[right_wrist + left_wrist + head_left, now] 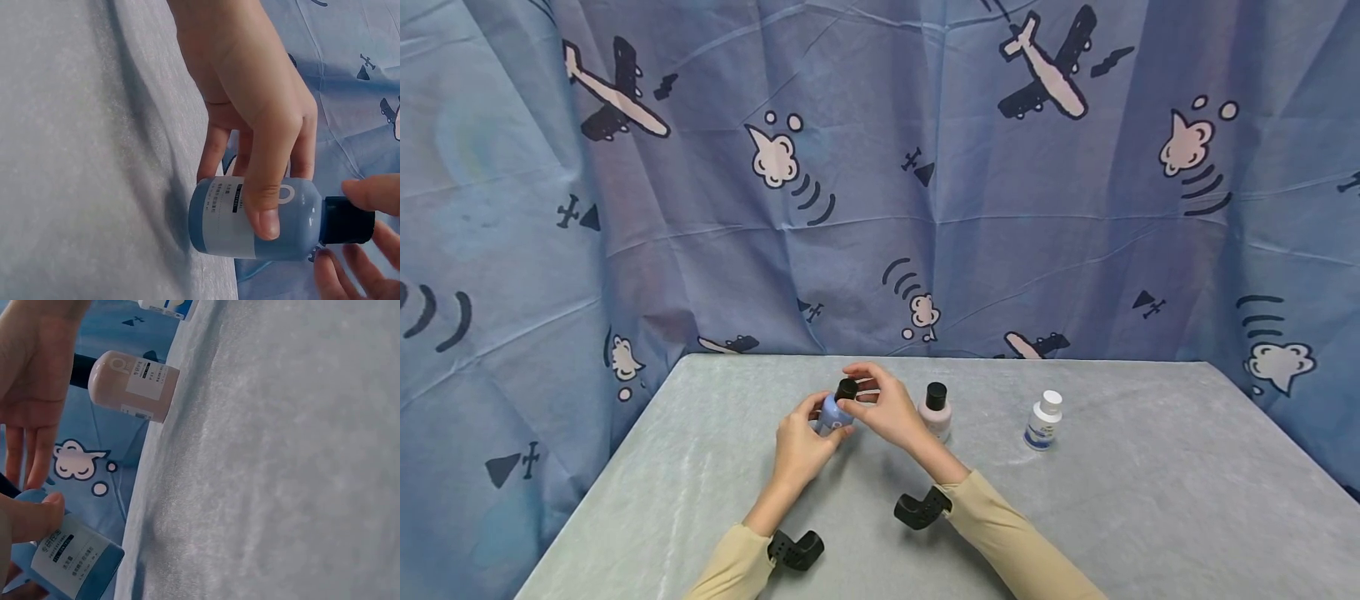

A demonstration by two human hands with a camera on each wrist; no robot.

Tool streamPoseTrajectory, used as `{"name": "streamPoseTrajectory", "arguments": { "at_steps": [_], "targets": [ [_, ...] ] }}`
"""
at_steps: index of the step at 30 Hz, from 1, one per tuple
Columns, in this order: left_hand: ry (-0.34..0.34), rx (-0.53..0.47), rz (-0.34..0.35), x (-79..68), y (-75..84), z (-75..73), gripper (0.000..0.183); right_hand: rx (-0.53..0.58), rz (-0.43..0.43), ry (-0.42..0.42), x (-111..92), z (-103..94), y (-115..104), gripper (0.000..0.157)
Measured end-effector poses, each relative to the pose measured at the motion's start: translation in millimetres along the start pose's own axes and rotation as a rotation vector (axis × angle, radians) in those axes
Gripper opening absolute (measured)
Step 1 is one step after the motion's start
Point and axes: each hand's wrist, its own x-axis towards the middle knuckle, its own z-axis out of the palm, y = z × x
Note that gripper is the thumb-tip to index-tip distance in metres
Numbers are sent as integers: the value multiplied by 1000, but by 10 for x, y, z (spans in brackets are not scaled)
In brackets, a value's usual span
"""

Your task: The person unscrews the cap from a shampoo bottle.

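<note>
In the head view my left hand grips the body of a blue bottle with a black cap, tilted slightly. The right wrist view shows the left thumb lying across the bottle's white label. My right hand is at the black cap, its thumb touching one side and its fingers curled around the other. Whether every fingertip touches the cap cannot be told. To the right of that hand a pale pink bottle with a black cap stands upright, partly behind the right wrist.
A small white bottle with a blue-and-white label stands farther right on the grey cloth-covered table. Behind the table's far edge hangs a blue curtain printed with planes and clouds. Black wrist cameras sit on both forearms.
</note>
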Motion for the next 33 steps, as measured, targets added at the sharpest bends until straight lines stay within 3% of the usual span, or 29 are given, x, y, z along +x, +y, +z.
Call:
{"name": "streamPoseTrajectory", "arguments": {
  "at_steps": [5, 13, 24, 33],
  "targets": [
    [13, 21, 15, -2, 12, -14, 55, -57, 67, 45, -12, 4, -17, 37],
    [-4, 2, 1, -15, 14, -19, 54, -100, 77, 46, -14, 10, -16, 32],
    [-81, -46, -4, -19, -24, -23, 55, -45, 39, -13, 18, -10, -3, 36],
    [-94, -48, -2, -8, -37, -25, 53, -6, -40, -84, 20, -14, -4, 35]
  ]
}}
